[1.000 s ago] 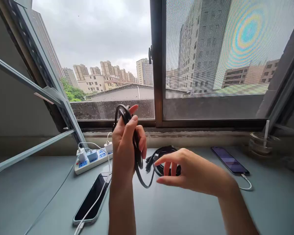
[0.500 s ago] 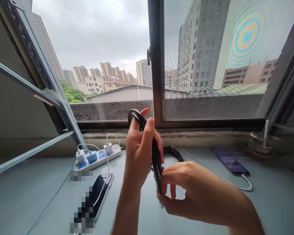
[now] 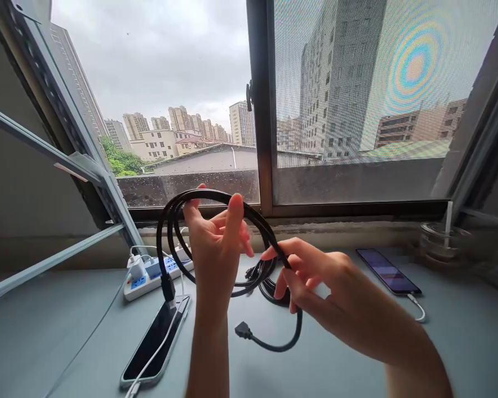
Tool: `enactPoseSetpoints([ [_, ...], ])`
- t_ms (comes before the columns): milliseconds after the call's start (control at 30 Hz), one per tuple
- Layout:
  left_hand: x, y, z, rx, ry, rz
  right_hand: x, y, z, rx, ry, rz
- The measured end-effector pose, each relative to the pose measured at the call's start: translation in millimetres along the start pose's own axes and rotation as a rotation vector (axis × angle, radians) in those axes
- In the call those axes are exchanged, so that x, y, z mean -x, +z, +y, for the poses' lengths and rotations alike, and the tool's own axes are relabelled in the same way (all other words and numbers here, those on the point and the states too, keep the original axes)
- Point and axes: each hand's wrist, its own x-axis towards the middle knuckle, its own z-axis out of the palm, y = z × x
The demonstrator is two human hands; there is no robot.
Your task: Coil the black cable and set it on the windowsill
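Cable loops (image 3: 211, 194) have widened, hung on spread left hand (image 3: 213, 240), right hand (image 3: 330, 284) pinching them.

A room I can't place as home or office, grey desktop (image 3: 315, 373) under a wide window (image 3: 260, 110), tower blocks (image 3: 180, 119) outside, power strip (image 3: 155, 282) near the sill (image 3: 357, 226), phones (image 3: 151, 340) on white cables (image 3: 136, 388), clear cup (image 3: 435, 250) with a straw (image 3: 449, 218).

Bare hands (image 3: 216, 237), bare forearms (image 3: 211, 348)
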Motion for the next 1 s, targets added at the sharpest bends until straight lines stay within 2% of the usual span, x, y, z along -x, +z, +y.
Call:
enactPoseSetpoints([
  [100,-2.0,-2.3,-3.5,-0.074,-0.004,0.023,-2.1,-0.2,1.2,-0.126,-0.035,0.037],
  [200,-2.8,-5.1,-8.0,-0.133,-0.021,-0.056,-2.4,0.0,-0.6,-0.142,-0.083,0.145],
  [333,-1.3,-7.5,-8.5,-0.203,-0.107,-0.246,-1.6,0.3,-2.9,-0.057,-0.156,0.343],
  [400,0.0,-7.1,-6.1,-0.224,-0.181,-0.354,-0.9,0.2,-3.0,-0.045,-0.172,0.343],
  [533,2.1,-4.6,-3.4,-0.190,-0.288,-0.611,-0.6,-0.6,-4.2,-0.099,-0.088,0.227],
  [600,3.0,-3.6,-4.2,-0.163,-0.276,-0.758,-1.9,-1.3,-4.8,-0.153,-0.018,0.212],
  [700,4.5,-2.4,-5.6,-0.094,-0.215,-0.911,-5.5,-3.7,-2.5,-0.217,0.025,0.289],
  [833,5.1,-3.1,-4.0,-0.070,-0.195,-0.947,-10.0,-10.3,7.9,-0.303,0.020,0.444],
  [1000,-2.6,-17.7,-2.5,-0.055,-0.211,-0.842,-12.0,-22.8,20.3,-0.466,-0.024,0.593],
])
